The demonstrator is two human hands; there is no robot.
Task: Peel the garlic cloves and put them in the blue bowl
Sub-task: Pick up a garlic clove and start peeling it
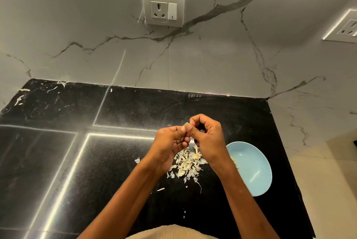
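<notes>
Pinching one garlic clove [187, 124] between them, the left hand [170, 142] and right hand [207, 138] hover over peels [188, 163] beside the blue bowl [253, 169].

Your left hand [171, 141] and right hand [207, 136] meet fingertip to fingertip above the counter [116, 161], fingers curled, pinching a clove [186, 123]; both forearms are bare.

1. I see a polished black stone countertop [116, 161], speckled, mirroring strip lights.
2. The wall [212, 61] looks like smooth, grey-veined white marble.
3. The blue bowl [253, 169] shows a smooth, faintly glossy finish.
4. The garlic skins [188, 163] are papery, dry flakes.
5. The socket plate [163, 9] appears satin plastic.
</notes>
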